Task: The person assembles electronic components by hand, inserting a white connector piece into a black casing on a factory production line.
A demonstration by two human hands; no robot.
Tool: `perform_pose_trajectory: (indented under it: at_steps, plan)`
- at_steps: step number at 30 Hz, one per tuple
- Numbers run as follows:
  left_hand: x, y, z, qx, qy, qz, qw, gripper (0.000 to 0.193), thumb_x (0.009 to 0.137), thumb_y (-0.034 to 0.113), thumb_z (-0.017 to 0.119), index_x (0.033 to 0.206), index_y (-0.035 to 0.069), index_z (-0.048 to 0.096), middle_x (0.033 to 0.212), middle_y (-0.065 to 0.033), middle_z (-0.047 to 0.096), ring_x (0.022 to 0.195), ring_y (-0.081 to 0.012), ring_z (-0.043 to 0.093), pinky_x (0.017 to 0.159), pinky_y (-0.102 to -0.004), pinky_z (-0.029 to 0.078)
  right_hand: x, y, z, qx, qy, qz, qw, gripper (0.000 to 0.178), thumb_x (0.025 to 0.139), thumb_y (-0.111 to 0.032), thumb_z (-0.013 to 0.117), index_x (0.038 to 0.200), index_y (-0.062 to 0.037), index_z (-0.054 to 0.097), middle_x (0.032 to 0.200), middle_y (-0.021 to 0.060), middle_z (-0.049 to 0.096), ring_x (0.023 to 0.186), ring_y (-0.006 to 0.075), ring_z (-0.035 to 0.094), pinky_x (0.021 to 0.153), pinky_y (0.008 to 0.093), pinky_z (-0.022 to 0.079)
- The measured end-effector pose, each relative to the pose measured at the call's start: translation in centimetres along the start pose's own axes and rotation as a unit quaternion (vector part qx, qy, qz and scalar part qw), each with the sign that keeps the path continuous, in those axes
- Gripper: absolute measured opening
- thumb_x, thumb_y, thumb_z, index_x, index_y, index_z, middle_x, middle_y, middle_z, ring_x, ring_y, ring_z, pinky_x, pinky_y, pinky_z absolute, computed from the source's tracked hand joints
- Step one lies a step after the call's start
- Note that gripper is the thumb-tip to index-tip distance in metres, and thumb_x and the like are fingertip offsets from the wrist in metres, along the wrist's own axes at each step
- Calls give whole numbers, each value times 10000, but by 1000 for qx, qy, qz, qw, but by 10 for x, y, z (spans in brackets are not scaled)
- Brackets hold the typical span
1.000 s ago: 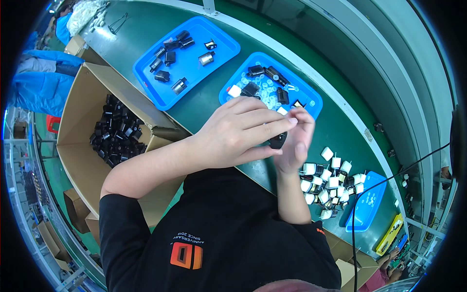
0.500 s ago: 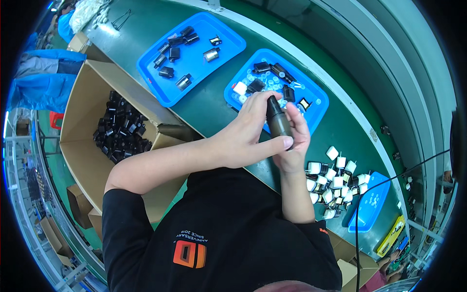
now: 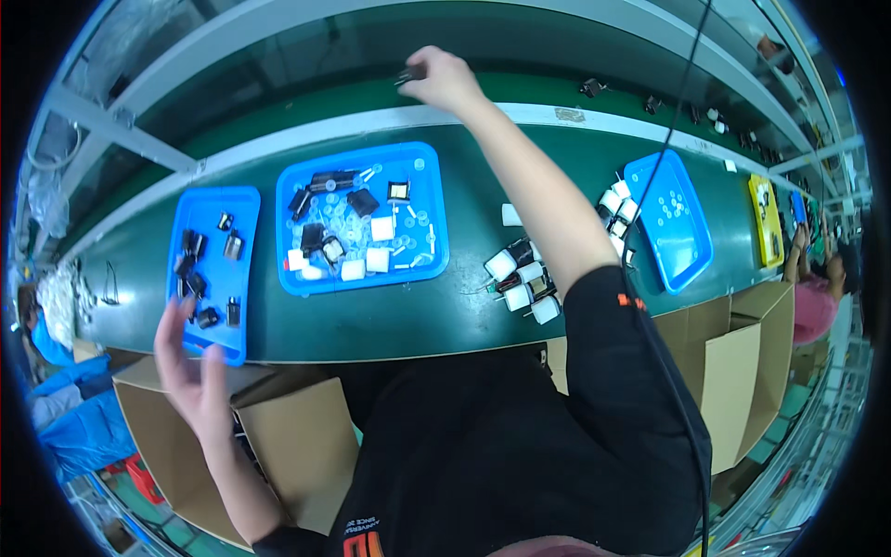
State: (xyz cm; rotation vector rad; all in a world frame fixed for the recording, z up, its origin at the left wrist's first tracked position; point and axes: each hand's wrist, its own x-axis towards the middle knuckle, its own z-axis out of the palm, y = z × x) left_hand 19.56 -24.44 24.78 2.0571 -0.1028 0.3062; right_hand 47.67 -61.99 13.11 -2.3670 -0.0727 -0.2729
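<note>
My right hand (image 3: 447, 82) reaches past the table's far white rail, over the green strip beyond. It is closed round a small dark part with thin prongs (image 3: 408, 76); the fingers cover most of it. Smeared by motion, my left hand (image 3: 197, 376) hangs at the near end of the left blue tray (image 3: 252, 269), its fingers apart and nothing visible in them. Several black housings (image 3: 233, 247) lie in that tray. Between my hands, a wider blue tray (image 3: 444, 232) holds black parts, white blocks (image 3: 382, 228) and many clear little discs (image 3: 353, 223).
White-and-black coil-like parts (image 3: 518, 297) lie heaped beside my right arm. Farther right are a blue tray with clear discs (image 3: 701, 251) and a yellow tray (image 3: 767, 223). A black cable (image 3: 661, 153) hangs there. Open cardboard boxes (image 3: 297, 436) stand below the table edge. More parts (image 3: 592, 87) sit on the green strip.
My hands, together before round a dark cylindrical part, have parted. The right now reaches far out with a small dark part; the left is down at the left tray. The view has turned.
</note>
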Motion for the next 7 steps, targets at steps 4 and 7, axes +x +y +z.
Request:
perform_pose_trajectory:
  at_steps: [4,7]
  plan:
    - [-51,-93,-106,161,314,8,936,140,942,33,555,1051,-37,610,1026,-81,624,933,-152,584,889,-302,475,33,105,-8,-166,19,7,986,394,758,-176,662,1146,-112,633,1133,188,610,1107,342,579,950,426,482]
    - [-114,-182,-171,214,398,-19,892,162,936,95,598,1032,-34,614,1011,-89,621,924,-178,580,892,-305,474,28,135,-12,-217,33,-179,959,487,763,-160,657,1246,-119,604,1343,224,510,1250,346,503,1067,416,405]
